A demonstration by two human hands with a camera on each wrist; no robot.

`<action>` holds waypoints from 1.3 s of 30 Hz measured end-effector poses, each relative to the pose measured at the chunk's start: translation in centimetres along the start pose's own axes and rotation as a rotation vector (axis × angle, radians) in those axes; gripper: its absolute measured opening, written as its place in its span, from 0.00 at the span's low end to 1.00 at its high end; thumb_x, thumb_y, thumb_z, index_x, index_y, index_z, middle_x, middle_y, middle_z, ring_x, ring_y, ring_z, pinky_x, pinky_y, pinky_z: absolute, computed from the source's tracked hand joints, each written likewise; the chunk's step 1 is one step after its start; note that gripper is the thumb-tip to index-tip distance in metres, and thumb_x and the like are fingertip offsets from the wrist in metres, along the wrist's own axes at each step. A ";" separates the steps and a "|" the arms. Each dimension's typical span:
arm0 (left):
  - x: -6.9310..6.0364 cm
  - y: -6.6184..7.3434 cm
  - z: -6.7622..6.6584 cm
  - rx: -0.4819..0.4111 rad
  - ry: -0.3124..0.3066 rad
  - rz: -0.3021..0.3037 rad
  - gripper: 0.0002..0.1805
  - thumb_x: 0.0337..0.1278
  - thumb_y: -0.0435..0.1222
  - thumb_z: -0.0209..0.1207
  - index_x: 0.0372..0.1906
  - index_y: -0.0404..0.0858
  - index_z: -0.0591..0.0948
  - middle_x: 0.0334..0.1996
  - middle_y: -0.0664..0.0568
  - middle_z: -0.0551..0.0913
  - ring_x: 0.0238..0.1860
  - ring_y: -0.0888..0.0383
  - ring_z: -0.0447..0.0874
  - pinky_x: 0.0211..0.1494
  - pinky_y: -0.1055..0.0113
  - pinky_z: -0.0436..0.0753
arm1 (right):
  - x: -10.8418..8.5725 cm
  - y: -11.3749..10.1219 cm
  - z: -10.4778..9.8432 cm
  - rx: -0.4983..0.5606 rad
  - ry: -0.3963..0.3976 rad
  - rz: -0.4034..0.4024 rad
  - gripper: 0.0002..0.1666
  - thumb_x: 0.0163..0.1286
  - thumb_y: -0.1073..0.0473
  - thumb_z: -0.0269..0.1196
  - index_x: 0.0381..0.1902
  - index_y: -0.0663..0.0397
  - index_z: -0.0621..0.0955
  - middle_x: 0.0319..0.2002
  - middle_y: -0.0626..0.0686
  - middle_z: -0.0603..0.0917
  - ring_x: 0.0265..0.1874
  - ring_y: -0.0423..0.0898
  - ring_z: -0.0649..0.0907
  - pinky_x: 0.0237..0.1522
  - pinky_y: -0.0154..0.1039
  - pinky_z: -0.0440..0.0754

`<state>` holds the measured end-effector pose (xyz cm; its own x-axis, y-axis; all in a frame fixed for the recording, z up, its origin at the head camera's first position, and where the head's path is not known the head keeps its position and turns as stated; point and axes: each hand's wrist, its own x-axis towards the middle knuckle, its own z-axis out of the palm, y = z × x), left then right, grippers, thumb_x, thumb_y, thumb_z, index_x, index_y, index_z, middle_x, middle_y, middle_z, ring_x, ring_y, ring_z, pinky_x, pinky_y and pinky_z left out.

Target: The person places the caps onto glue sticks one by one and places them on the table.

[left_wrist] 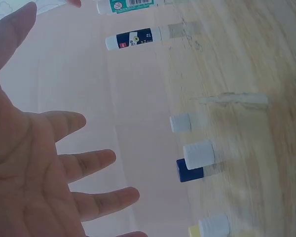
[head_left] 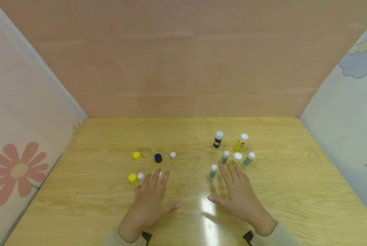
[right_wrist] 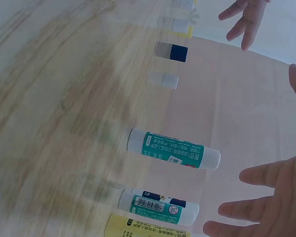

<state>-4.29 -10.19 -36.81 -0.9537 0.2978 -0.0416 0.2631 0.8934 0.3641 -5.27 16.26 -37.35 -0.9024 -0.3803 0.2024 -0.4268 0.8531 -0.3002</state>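
Fingers spread, my left hand (head_left: 149, 201) is over the table just in front of the small caps and holds nothing. Near it stand a yellow cap (head_left: 133, 178), a white cap (head_left: 140, 176) and another white cap (head_left: 160, 174) partly hidden by the fingers. Farther back are a yellow cap (head_left: 136, 156), a dark blue cap (head_left: 158, 158) and a white cap (head_left: 173, 155). My right hand (head_left: 240, 200) is also spread and holds nothing. Its fingertips lie closest to a green glue stick (head_left: 213, 172) and a yellow glue stick (head_left: 235, 160), whose base the fingers hide.
Behind the right hand stand more upright glue sticks: green (head_left: 224, 158), green (head_left: 249, 160), yellow (head_left: 241, 143) and dark (head_left: 218, 140). The wooden table (head_left: 109, 136) meets a pinkish back wall (head_left: 183, 68), with pale panels on both sides.
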 end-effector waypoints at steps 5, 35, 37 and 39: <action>0.0 -0.1 0.1 -0.024 -0.005 -0.014 0.49 0.37 0.64 0.53 0.66 0.46 0.51 0.64 0.43 0.50 0.59 0.35 0.48 0.46 0.31 0.55 | 0.0 0.0 0.2 0.013 -0.005 0.013 0.53 0.50 0.32 0.55 0.66 0.51 0.49 0.61 0.69 0.52 0.57 0.66 0.55 0.53 0.62 0.52; 0.5 -1.2 0.8 -0.086 0.006 -0.032 0.49 0.39 0.62 0.54 0.66 0.46 0.50 0.62 0.41 0.53 0.58 0.38 0.52 0.44 0.36 0.61 | 0.5 0.6 0.9 0.116 -0.018 0.068 0.50 0.51 0.34 0.56 0.63 0.55 0.54 0.58 0.70 0.57 0.54 0.65 0.61 0.48 0.61 0.63; 0.5 -1.3 0.8 -0.090 0.003 -0.033 0.49 0.40 0.62 0.54 0.66 0.46 0.49 0.62 0.41 0.53 0.58 0.38 0.52 0.45 0.35 0.61 | 0.6 0.7 0.9 0.120 -0.022 0.075 0.50 0.52 0.34 0.56 0.63 0.56 0.54 0.58 0.70 0.57 0.54 0.64 0.61 0.48 0.61 0.64; 0.6 -1.3 0.8 -0.098 0.001 -0.033 0.49 0.40 0.62 0.53 0.66 0.46 0.49 0.62 0.41 0.52 0.58 0.37 0.52 0.45 0.35 0.60 | 0.6 0.7 0.9 0.124 -0.026 0.078 0.50 0.52 0.34 0.56 0.63 0.56 0.54 0.58 0.70 0.57 0.54 0.64 0.61 0.47 0.61 0.64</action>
<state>-5.07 -10.91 -38.00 -0.9619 0.2682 -0.0541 0.2160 0.8657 0.4515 -6.20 16.32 -38.28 -0.9336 -0.3254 0.1502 -0.3581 0.8304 -0.4270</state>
